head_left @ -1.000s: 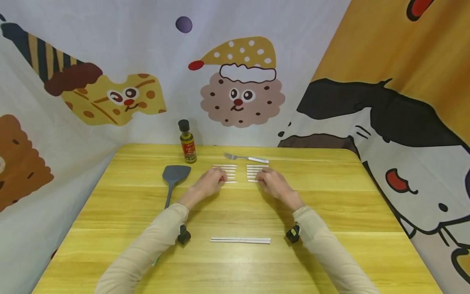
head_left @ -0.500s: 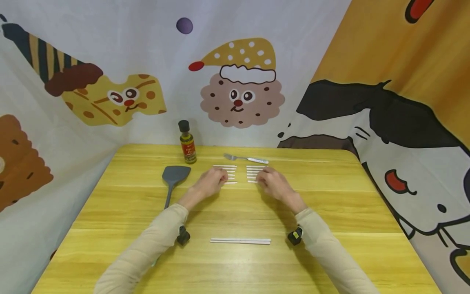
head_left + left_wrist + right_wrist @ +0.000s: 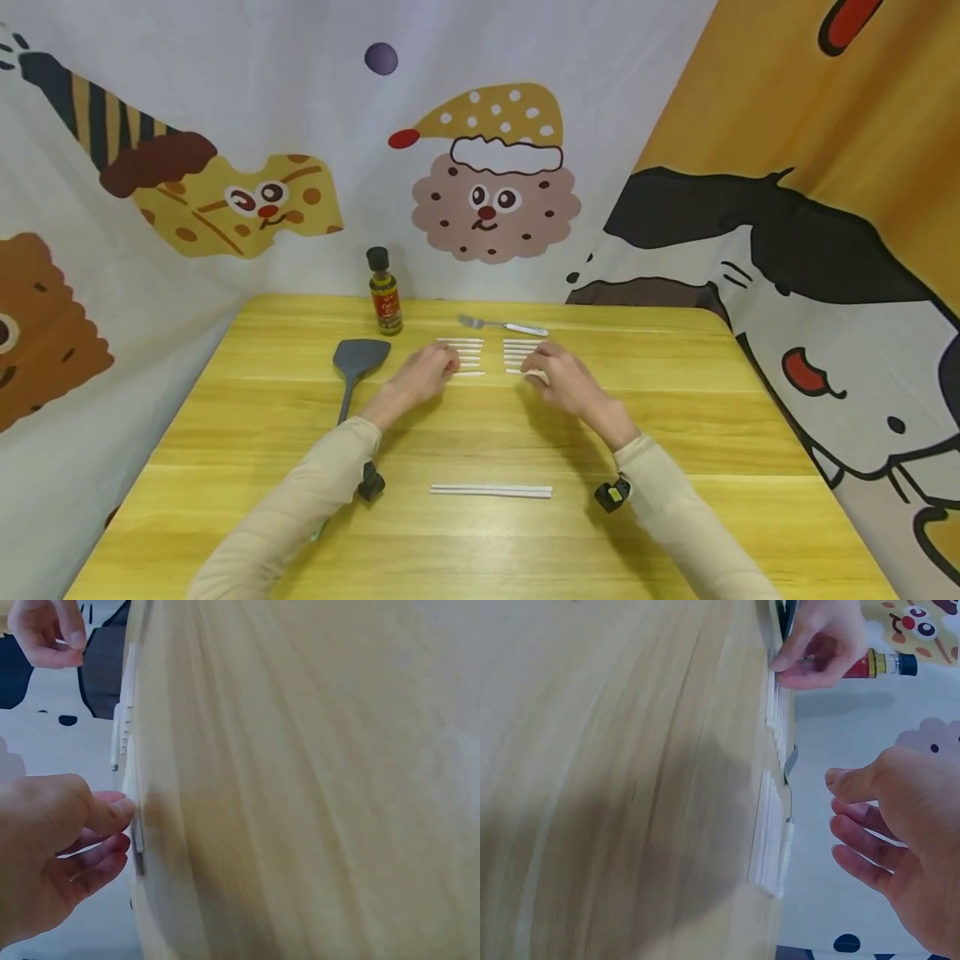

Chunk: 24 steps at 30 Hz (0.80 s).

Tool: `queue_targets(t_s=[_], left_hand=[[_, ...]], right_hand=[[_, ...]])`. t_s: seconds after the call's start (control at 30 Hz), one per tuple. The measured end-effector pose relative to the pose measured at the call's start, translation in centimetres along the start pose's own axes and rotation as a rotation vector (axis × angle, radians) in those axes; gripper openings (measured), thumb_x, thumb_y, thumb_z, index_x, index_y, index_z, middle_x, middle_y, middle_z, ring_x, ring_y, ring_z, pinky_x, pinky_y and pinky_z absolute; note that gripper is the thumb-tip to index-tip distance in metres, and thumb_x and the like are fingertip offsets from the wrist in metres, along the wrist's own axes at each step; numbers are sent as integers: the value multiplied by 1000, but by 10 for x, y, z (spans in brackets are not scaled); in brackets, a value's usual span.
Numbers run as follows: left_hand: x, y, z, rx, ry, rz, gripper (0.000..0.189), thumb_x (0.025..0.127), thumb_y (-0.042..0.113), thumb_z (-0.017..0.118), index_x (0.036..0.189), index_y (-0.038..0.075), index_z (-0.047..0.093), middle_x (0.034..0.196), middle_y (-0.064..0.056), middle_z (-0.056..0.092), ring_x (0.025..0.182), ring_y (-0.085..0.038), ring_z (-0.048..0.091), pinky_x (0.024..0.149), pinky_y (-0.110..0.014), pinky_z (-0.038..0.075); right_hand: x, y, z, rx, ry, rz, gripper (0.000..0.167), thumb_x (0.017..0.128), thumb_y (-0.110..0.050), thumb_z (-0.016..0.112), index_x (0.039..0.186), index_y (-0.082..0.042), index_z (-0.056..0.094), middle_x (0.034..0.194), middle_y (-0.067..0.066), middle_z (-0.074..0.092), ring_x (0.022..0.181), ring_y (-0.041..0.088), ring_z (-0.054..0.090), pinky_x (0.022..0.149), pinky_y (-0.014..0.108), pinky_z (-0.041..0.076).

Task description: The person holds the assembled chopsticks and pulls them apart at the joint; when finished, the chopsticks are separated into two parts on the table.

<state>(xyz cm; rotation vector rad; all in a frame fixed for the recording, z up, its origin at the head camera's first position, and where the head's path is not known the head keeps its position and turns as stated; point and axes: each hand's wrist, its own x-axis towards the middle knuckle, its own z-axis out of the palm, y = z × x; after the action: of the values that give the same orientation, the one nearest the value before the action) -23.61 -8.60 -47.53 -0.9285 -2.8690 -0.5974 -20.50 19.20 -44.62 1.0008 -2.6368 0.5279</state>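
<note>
Two groups of short, thin white sticks lie in parallel at the back middle of the table, a left group point(image 3: 471, 350) and a right group point(image 3: 517, 350). My left hand point(image 3: 426, 372) is at the near left end of the left group. In the left wrist view, its thumb and index finger pinch the nearest white stick point(image 3: 135, 780). My right hand point(image 3: 564, 379) hovers over the near right side of the right group. Seen from the right wrist, its fingers are parted and loosely bent, with nothing between them and the table a little way off.
A fork point(image 3: 504, 325) lies behind the sticks. To its left stands a small dark-capped bottle point(image 3: 386, 300). A grey spatula point(image 3: 360, 357) lies left, partly under my left arm. Two pale chopsticks point(image 3: 491, 492) lie near the front, and a printed curtain point(image 3: 300, 75) hangs behind the table.
My right hand has come up off the sticks, its fingers spreading, and the right forearm has shifted slightly right. My left hand has moved a little to the left along the sticks.
</note>
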Motion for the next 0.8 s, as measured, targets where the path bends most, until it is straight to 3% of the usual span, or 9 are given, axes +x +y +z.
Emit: queue_targets(t_s=[0.2,0.53,0.8], left_hand=[[1,-8,7,-3,-11,-9,12,90,-5,67,94,5,71,95,-7,66,89,-21,66,77,-30,59],[-2,-10,5,-16,-22,-30,13,90,-4,66,97,6,71,98,-7,66,90,-21,65,79,-30,59],[-9,4,-5,16,57,10,11,90,0,68,99,5,71,97,-7,67,88,-21,66,75,-31,59]], right_hand=[[-3,-5,-2,-1,-17,-3,11,87,-3,77,98,-4,76,98,7,70,95,24,67,83,38,60],[-8,-7,-2,16,-28,28,12,87,-3,77,100,-3,76,98,6,68,93,22,66,79,36,60],[-14,-11,-5,-3,-30,22,13,87,-4,77,100,-4,75,100,8,69,93,23,67,79,36,60]])
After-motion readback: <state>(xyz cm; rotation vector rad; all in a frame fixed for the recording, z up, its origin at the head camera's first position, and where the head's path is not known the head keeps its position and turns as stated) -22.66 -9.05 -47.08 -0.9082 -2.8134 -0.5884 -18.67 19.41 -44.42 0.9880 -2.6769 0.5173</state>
